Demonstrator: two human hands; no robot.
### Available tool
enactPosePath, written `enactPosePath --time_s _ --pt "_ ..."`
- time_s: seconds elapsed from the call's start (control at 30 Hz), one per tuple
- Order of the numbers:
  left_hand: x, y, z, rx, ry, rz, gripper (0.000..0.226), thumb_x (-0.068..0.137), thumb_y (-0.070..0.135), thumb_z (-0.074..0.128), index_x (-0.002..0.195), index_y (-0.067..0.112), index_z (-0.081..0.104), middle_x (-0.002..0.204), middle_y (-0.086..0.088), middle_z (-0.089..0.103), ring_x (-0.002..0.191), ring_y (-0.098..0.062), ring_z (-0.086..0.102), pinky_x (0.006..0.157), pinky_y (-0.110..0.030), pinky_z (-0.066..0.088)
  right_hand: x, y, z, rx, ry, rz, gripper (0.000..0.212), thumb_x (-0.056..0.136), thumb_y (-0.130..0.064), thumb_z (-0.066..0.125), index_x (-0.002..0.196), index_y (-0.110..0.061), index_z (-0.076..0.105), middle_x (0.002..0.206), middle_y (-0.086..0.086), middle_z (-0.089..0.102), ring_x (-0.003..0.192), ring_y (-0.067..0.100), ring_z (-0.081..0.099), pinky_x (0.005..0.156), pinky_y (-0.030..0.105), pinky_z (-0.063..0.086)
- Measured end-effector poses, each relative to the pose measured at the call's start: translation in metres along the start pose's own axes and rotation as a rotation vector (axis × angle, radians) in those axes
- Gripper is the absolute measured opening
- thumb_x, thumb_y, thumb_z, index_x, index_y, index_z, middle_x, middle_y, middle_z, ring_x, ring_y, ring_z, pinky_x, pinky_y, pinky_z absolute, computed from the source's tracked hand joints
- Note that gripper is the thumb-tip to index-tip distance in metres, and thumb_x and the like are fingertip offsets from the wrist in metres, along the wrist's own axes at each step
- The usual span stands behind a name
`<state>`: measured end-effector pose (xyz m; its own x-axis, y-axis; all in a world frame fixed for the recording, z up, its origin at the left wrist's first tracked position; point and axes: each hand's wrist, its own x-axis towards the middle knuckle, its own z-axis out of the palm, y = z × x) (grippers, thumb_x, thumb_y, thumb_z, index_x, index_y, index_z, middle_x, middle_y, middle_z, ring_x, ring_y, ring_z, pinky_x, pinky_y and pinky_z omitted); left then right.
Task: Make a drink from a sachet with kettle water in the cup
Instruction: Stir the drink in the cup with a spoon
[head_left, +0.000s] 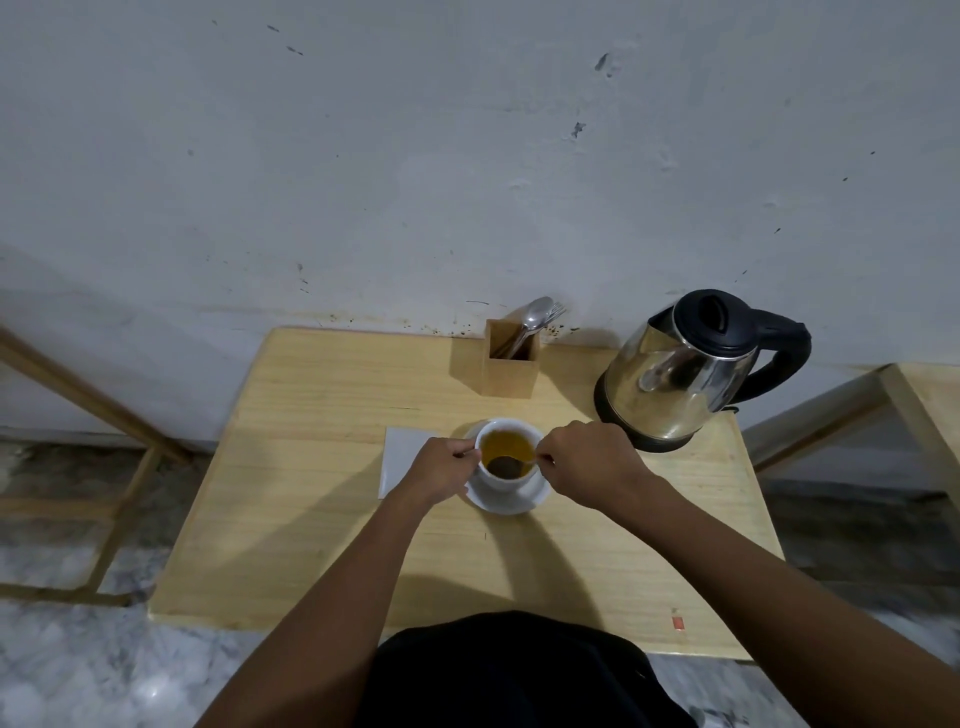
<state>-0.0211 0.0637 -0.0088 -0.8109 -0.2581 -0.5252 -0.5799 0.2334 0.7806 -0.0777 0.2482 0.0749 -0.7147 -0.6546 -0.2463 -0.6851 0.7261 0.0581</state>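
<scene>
A white cup (506, 480) stands on a white saucer (511, 501) near the middle of the wooden table (322, 519). It holds amber liquid (501, 444) with a dark patch near the front. My left hand (441, 475) is closed on the cup's left side, at the handle. My right hand (587, 462) pinches the handle of a spoon (527, 461) whose bowl is dipped in the liquid. The steel kettle (680, 371) with black lid and handle stands on its base at the back right.
A white sheet or sachet (402, 457) lies flat left of the saucer, partly under my left hand. A wooden cutlery holder (511, 364) with a spoon and fork stands at the back by the wall. Wooden frames flank the table on both sides.
</scene>
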Motion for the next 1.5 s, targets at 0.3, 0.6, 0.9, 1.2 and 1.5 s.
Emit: enactPosePath --time_s 0.3,0.6,0.9,1.2,1.5 --pt "0.001 0.001 -0.001 -0.018 -0.007 -0.02 0.038 0.094 0.021 0.055 0.13 0.009 0.058 0.109 -0.011 0.068 0.101 -0.026 0.065 0.083 -0.038 0.059 0.032 -0.007 -0.005 -0.097 -0.028 0.069 0.021 0.096 -0.018 0.045 0.094 -0.018 0.066 0.079 0.0 0.063 0.065 0.021 0.055 0.051 0.029 0.034" --pt "0.001 0.001 0.0 -0.025 0.001 -0.031 0.033 0.094 0.025 0.055 0.125 0.014 0.063 0.106 -0.007 0.069 0.098 -0.026 0.067 0.088 -0.044 0.058 0.03 -0.009 -0.018 -0.128 -0.123 0.052 0.012 0.093 -0.014 0.05 0.099 -0.013 0.06 0.084 0.002 0.062 0.068 0.02 0.052 0.058 0.03 0.037" --pt "-0.001 0.004 -0.001 -0.031 -0.013 -0.052 0.035 0.094 0.024 0.056 0.127 0.014 0.061 0.11 -0.006 0.067 0.102 -0.025 0.065 0.088 -0.042 0.058 0.035 -0.015 -0.02 -0.024 -0.079 0.074 0.015 0.095 -0.017 0.048 0.1 -0.012 0.062 0.078 0.003 0.056 0.068 0.02 0.05 0.059 0.031 0.039" --pt "0.001 0.003 -0.001 0.028 -0.016 -0.045 0.032 0.093 0.028 0.055 0.123 0.019 0.065 0.115 -0.008 0.07 0.103 -0.024 0.065 0.094 -0.044 0.055 0.031 -0.013 -0.027 -0.041 -0.159 0.046 0.014 0.093 -0.02 0.052 0.103 -0.012 0.057 0.082 0.001 0.057 0.071 0.018 0.051 0.061 0.029 0.039" --pt "-0.002 0.006 -0.001 0.009 -0.018 -0.052 0.031 0.094 0.027 0.055 0.121 0.018 0.066 0.105 -0.008 0.073 0.098 -0.026 0.068 0.09 -0.046 0.057 0.034 -0.016 -0.025 -0.013 -0.098 0.091 0.015 0.094 -0.013 0.049 0.102 -0.011 0.061 0.082 0.005 0.057 0.07 0.02 0.051 0.061 0.03 0.04"
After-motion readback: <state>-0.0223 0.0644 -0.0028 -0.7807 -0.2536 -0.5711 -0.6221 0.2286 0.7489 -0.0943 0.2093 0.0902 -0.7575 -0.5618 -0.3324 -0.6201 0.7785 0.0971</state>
